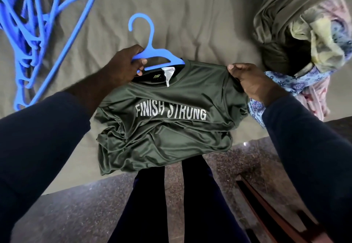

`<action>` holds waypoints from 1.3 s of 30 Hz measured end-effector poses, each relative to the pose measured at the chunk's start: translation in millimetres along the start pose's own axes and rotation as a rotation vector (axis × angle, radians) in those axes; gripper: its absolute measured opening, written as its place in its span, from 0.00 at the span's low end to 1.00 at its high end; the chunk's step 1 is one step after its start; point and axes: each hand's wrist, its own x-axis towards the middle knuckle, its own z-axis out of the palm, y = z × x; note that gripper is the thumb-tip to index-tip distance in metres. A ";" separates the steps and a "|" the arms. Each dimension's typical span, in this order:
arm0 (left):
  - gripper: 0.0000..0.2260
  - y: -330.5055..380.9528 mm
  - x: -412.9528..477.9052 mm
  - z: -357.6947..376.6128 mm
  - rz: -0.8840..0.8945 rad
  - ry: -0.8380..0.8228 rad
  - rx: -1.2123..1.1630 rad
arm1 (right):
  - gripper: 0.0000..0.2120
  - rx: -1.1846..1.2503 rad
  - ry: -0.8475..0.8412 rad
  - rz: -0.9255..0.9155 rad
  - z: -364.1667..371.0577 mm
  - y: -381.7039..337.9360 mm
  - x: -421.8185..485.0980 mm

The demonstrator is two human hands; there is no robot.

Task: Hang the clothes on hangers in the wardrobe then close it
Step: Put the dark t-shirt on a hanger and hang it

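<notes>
Head view: pinching the left arm of the blue hanger [150, 52] with the left hand [125, 65], and the right shoulder of the olive T-shirt [167, 120] with the right hand [251, 80], at the near edge of the bed [190, 14]. Judging by the collar, best to keep that shoulder taut. Then stretch the neck, tuck the exposed hanger arm inside, and level both shoulders before lifting.
</notes>
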 end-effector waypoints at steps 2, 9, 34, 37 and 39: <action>0.04 2.0 -0.2 0.7 0.001 -0.019 -0.015 | 0.14 -0.145 0.077 0.007 -0.2 -0.2 5.7; 0.04 1.3 -0.4 5.9 -0.003 -0.017 -0.011 | 0.13 -0.624 0.231 -0.384 31.9 -33.2 -3.2; 0.07 -84.2 -78.3 -46.0 -0.142 0.175 0.169 | 0.07 -0.703 -0.245 -0.416 94.3 -62.0 23.2; 0.06 -78.8 -76.5 -59.3 -0.183 0.172 0.104 | 0.08 -0.606 -0.256 -0.436 87.1 -73.7 12.1; 0.07 -74.4 -74.1 -65.6 -0.185 0.173 0.074 | 0.09 -0.561 -0.215 -0.450 82.4 -82.2 4.1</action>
